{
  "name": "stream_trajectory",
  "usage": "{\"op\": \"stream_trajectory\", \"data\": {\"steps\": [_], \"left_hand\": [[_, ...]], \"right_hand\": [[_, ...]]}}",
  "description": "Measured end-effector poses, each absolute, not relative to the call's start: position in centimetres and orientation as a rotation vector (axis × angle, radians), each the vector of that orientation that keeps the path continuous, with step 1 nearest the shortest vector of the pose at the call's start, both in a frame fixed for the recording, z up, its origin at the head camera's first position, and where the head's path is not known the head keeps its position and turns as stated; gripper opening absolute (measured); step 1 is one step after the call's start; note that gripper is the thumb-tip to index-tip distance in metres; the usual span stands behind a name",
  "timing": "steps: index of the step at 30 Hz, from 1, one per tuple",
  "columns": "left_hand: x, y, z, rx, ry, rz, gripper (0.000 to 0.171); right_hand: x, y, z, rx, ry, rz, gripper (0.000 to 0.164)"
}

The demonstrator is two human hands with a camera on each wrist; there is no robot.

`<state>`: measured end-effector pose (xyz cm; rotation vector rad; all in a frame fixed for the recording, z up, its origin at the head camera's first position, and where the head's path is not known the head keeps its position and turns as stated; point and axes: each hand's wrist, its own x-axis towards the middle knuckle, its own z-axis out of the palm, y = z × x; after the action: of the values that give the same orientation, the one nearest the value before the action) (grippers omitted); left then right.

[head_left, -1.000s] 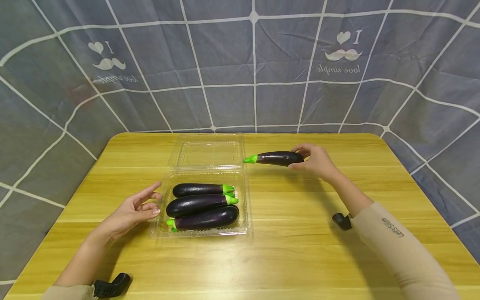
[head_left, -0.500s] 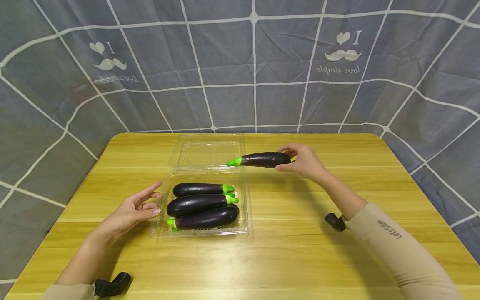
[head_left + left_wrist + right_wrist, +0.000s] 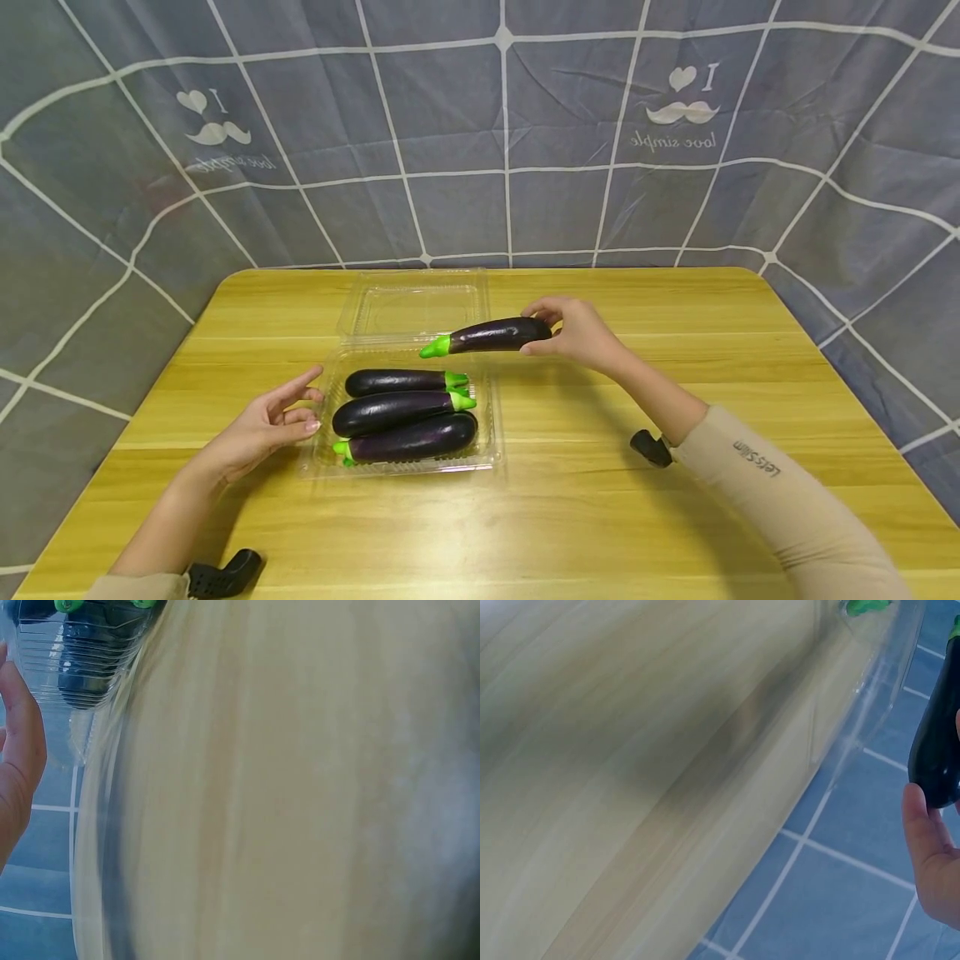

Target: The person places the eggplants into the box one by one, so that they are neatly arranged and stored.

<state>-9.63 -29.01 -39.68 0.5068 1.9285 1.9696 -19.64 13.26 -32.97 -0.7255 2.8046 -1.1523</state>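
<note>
In the head view my right hand (image 3: 581, 335) pinches the thick end of a dark purple eggplant (image 3: 495, 335) between thumb and fingers. Its green stem end points left, over the back right part of a clear plastic container (image 3: 488, 429). Inside lie three more eggplants: a back one (image 3: 396, 381), a middle one (image 3: 393, 412) and a front one (image 3: 416, 439) whose stem faces left. My left hand (image 3: 262, 423) has its fingers loosely bent, fingertips right at the container's left side. The right wrist view shows thumb and fingers at the blunt end of the held eggplant (image 3: 936, 742).
The container's clear lid (image 3: 420, 307) lies folded back toward the table's far edge. A wooden table (image 3: 585, 500) bears everything, with a grey checked cloth (image 3: 450, 125) hanging behind and at both sides. Black wrist devices (image 3: 651, 448) sit on both forearms.
My right hand has carried the eggplant left and a little nearer, from beside the container to over its back right part. The left hand has stayed at the container's side.
</note>
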Motion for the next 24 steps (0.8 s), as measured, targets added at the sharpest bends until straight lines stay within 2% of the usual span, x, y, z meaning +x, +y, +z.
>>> {"op": "stream_trajectory", "data": {"steps": [24], "left_hand": [[-9.8, -29.2, -40.0, 0.545, 1.877, 1.998, 0.073]], "right_hand": [[-19.5, 9.1, -34.1, -0.844, 2.744, -1.125, 0.046]]}}
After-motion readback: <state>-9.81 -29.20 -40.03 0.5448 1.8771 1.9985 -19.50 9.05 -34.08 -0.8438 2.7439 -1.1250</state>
